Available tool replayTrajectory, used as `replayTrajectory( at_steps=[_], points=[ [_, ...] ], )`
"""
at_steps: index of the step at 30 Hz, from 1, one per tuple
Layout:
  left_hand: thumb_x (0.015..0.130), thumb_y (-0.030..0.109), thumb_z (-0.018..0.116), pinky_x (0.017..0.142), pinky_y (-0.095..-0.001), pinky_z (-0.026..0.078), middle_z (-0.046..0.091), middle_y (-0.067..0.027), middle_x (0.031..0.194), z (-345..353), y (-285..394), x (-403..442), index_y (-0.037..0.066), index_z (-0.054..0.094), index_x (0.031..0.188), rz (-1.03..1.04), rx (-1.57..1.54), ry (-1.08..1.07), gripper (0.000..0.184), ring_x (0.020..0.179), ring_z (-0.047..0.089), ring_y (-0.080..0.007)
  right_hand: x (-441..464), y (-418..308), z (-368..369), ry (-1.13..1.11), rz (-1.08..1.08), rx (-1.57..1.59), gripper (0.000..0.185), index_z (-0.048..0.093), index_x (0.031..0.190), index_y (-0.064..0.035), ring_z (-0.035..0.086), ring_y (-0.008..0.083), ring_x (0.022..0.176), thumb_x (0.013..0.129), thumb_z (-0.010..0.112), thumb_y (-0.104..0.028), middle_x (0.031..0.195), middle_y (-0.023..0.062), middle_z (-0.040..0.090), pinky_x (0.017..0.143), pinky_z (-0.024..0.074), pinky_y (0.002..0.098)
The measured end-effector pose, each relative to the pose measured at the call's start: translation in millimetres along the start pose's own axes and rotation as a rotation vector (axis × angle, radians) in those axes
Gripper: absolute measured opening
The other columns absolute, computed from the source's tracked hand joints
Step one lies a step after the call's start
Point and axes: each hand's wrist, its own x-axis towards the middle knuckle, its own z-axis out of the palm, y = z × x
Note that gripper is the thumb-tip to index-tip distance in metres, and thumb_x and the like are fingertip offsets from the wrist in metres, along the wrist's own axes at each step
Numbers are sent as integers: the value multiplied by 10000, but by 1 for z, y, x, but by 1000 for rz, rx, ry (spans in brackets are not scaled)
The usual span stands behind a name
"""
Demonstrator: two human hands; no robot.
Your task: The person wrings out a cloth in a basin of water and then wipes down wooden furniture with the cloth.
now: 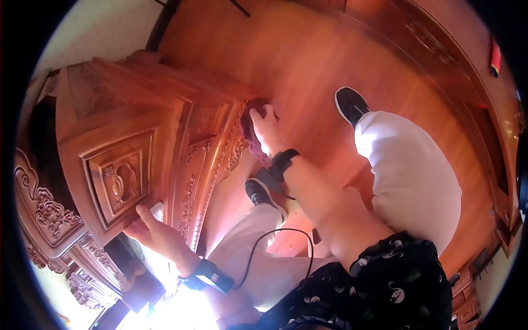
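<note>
Dark shirt [396,286] with pale prints sits closest, along the bottom of the view. Beyond it spreads a glossy reddish wood floor [308,60]. On the left stands carved wooden furniture [159,143] with a framed panel [122,184]. Pale trousers [412,170] end in dark shoes [351,104], set apart. Of the two hands, the left hand [159,234] has thumb and fingers at the panel's lower corner; whether it grips cannot be told. The right hand [265,127] reaches forward, fingers closed over a dark red cloth [246,127] against the furniture's carved edge. A thin black cable [280,229] loops above the trousers. Work with the cloth appears under way; what is done and what is left does not show.
</note>
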Motion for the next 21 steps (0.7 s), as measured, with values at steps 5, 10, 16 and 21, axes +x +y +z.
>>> replayTrajectory(
  at_steps=[5, 10, 16, 21],
  points=[
    [863, 148, 536, 788, -272, 411, 541, -115, 1010, 4, 2, -1, -25, 407, 1072, 9, -20, 46, 300, 885, 518, -158, 24, 18, 10, 180, 278, 374, 460, 442, 1151, -20, 443, 272, 1076, 813, 498, -326, 1176, 159, 479, 923, 327, 353],
    [859, 174, 545, 799, -279, 400, 541, -117, 1009, 2, -5, 1, -27, 418, 1049, 59, -36, 31, 304, 893, 511, -161, 55, 22, -25, -265, 651, 497, 456, 502, 1101, -13, 556, 306, 926, 810, 463, -362, 1002, 143, 598, 802, 428, 398],
    [876, 205, 514, 834, -277, 379, 521, -132, 1070, 5, 10, -4, -40, 415, 1059, -25, 175, 39, 322, 937, 500, -179, 37, 33, -14, 74, -291, -498, 465, 452, 1128, -16, 513, 405, 974, 809, 463, -353, 1057, 255, 538, 833, 410, 416],
    [870, 196, 520, 821, -281, 387, 526, -136, 1060, 10, 9, -2, -44, 412, 1072, -14, 167, 76, 332, 929, 505, -180, 92, 61, -21, -128, 640, 309, 420, 520, 980, -58, 581, 257, 687, 878, 357, -431, 759, 129, 578, 524, 454, 441]
  ],
)
